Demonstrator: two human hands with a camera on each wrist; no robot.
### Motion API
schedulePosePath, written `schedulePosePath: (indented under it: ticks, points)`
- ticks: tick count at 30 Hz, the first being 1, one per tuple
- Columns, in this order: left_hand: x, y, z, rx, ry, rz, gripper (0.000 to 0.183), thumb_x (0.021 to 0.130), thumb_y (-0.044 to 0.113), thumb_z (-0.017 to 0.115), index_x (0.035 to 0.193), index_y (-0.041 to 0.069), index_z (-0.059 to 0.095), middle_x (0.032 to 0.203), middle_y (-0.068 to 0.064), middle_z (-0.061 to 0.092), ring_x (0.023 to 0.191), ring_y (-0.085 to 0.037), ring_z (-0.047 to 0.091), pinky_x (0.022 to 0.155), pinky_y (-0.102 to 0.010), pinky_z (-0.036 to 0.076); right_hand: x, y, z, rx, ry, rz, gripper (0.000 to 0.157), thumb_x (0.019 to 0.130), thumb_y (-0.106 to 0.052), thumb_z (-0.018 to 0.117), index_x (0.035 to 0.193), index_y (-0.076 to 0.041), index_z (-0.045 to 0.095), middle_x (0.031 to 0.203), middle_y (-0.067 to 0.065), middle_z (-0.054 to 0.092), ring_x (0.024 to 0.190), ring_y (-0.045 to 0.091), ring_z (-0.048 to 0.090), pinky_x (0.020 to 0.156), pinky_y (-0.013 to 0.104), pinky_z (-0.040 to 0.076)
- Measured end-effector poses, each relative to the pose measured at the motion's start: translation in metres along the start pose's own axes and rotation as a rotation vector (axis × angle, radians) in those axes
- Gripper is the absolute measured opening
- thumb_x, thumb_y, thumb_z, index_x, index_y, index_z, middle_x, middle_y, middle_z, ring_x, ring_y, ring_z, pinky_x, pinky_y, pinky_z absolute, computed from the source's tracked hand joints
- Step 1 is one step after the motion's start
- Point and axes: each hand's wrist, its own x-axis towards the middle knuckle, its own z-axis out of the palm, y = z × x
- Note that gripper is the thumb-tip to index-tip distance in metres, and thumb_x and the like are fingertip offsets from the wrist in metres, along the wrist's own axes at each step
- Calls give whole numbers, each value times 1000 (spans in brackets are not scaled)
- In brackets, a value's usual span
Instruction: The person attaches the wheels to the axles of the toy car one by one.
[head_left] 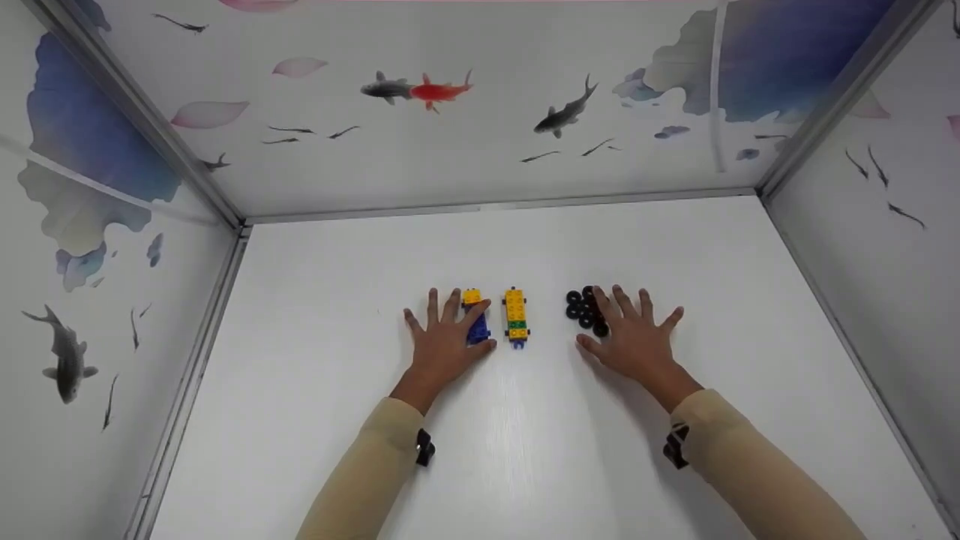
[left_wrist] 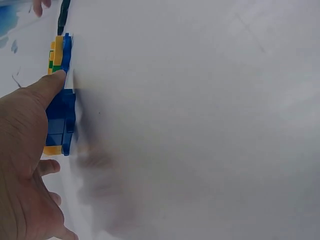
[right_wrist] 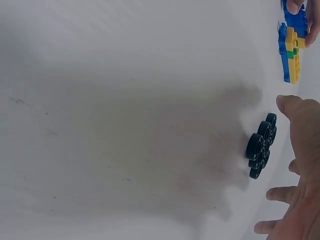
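Note:
With fingers spread, my left hand lies beside and partly over a blue and yellow toy-brick car body. Its thumb and index finger reach the blue part; the left wrist view shows the blue side of this body next to the thumb. Just right of it, apart from both hands, a second long car base has yellow bricks, a green band and blue underneath. My right hand is also spread, its index finger over the edge of a cluster of small black wheels. Whether it touches them I cannot tell.
A white tabletop lies under everything. White panels printed with fish, petals and leaves form a back wall and side walls, joined by grey metal edging. Small dark devices are strapped at both sleeve cuffs.

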Motion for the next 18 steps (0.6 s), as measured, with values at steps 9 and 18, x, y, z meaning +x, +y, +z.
schedulePosePath:
  ticks: [9, 18]
  points:
    - [1, 0, 3, -37, 14, 11, 69, 104, 65, 63, 168, 46, 44, 183, -11, 30, 172, -51, 9, 126, -91, 4, 0, -2, 4, 35, 101, 2, 85, 104, -45, 72, 170, -5, 38, 156, 29, 56, 145, 56, 48, 118, 95, 20]
    - [1, 1, 5, -64, 36, 0, 67, 104, 63, 66, 166, 45, 47, 181, -12, 34, 171, -49, 14, 128, -88, 7, 2, -4, 9, 32, 141, 6, 70, 105, -28, 72, 164, 0, 47, 146, 29, 66, 138, 52, 58, 119, 91, 28]
